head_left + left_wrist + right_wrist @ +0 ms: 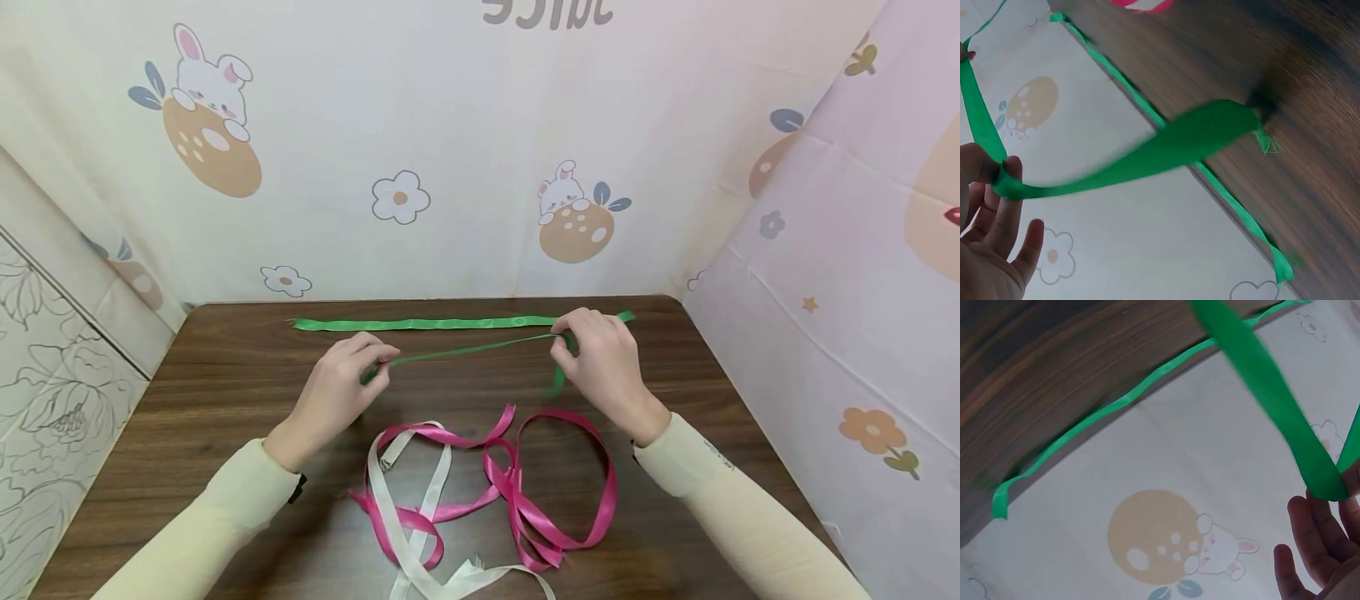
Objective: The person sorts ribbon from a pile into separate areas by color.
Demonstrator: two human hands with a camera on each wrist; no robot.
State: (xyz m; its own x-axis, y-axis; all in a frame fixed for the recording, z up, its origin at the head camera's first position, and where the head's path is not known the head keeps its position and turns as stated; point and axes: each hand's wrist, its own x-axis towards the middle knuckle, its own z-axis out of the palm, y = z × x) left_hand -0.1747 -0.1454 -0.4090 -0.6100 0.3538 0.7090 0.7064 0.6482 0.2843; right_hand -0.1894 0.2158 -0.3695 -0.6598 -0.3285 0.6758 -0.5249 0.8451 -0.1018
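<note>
Step in hand, as judged: green ribbon [468, 351] held taut above the desk [247, 367], pinched by left grip [341, 379] and right grip [600, 358], nearer than the second green ribbon [450, 324] along the far edge; next move appears to call for even tension and control of left tail [1179, 140] and right tail [558, 382]; left tail mostly hidden in head view, blurred at left wrist; right grip cut off in its own wrist view.

We see a dark wood table [225, 367], a pale cloth [465, 125] behind it printed with rabbits [213, 87] and flowers [401, 197] (lettering [527, 12] cut off above), and at far left a white panel [45, 358] with line-drawn blooms [71, 421]
</note>
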